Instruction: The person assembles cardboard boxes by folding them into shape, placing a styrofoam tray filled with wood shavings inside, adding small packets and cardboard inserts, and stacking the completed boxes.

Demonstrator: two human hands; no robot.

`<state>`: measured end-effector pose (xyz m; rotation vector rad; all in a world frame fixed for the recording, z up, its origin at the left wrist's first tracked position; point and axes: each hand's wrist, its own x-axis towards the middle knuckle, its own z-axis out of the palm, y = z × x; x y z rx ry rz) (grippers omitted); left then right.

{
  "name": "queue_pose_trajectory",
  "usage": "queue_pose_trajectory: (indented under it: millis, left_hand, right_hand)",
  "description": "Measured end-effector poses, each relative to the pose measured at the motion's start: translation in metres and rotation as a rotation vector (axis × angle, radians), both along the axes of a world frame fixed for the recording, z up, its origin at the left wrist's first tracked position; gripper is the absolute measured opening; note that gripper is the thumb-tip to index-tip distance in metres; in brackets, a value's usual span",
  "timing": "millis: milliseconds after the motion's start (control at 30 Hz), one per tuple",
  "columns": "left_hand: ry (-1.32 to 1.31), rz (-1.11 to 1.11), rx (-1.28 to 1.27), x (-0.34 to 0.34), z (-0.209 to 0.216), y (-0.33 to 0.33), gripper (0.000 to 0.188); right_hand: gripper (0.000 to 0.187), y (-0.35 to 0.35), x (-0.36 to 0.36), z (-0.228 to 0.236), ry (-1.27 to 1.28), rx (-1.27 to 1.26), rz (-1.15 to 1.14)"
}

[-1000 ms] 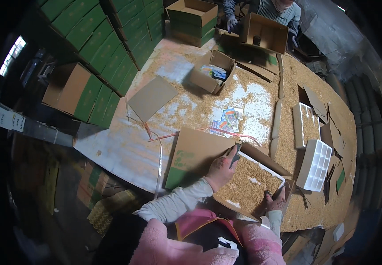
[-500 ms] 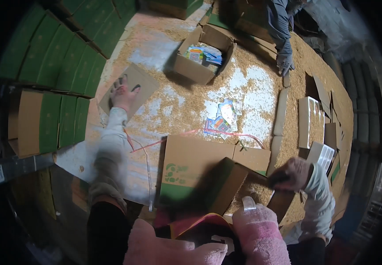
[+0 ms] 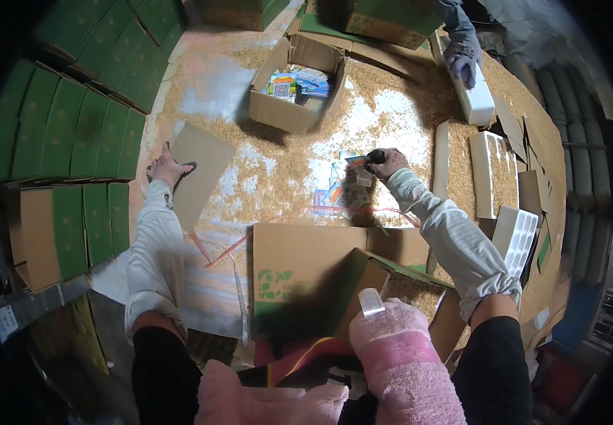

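Spread wide between thumb and fingers, the left hand (image 3: pixel 168 170) touches the left edge of a flat cardboard sheet (image 3: pixel 203 159), its dark-tipped thumb reaching over the upper face; whether the fingers close beneath that edge, we cannot tell. On the right hand (image 3: pixel 384 163) we note dark-tipped fingers drawn together at the upper part of the printed cards (image 3: pixel 338 188) (a loose, overlapping group on the table's white surface); we cannot tell whether one card is pinched. The sheet lies on the left part of the table (image 3: pixel 207 290), well apart from the cards, amid tan flakes (image 3: pixel 278 170). Beyond the cards we find an open carton (image 3: pixel 278 117) with more cards inside. Nearer the body stands a green-and-brown box (image 3: pixel 303 258) with raised flaps and flakes within. At upper right, a co-worker's gloved hand (image 3: pixel 464 58) touches a white tray (image 3: pixel 478 105).
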<state>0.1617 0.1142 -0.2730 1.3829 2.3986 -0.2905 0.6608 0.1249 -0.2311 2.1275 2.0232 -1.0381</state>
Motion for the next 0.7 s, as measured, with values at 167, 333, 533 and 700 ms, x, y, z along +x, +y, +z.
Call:
queue_pose_trajectory:
  millis: [167,333,533,700]
  left_hand:
    - [0.03,0.042,0.148,0.019,0.029,-0.004,0.104]
    - [-0.326,0.004,0.416,-0.04,-0.041,-0.058,0.076]
    - [-1.23,0.044,0.612,0.024,0.121,-0.072,0.037]
    - [-1.084,-0.602,1.096,0.187,0.344,-0.184,0.018]
  right_hand:
    - [0.026,-0.044,0.039,0.087,0.314,0.491,0.156]
    - [0.027,-0.199,0.034,0.24,0.37,0.791,0.098]
    - [0.022,-0.327,0.053,0.209,-0.269,0.736,0.361]
    - [0.05,-0.335,0.063,0.199,-0.212,0.905,0.11]
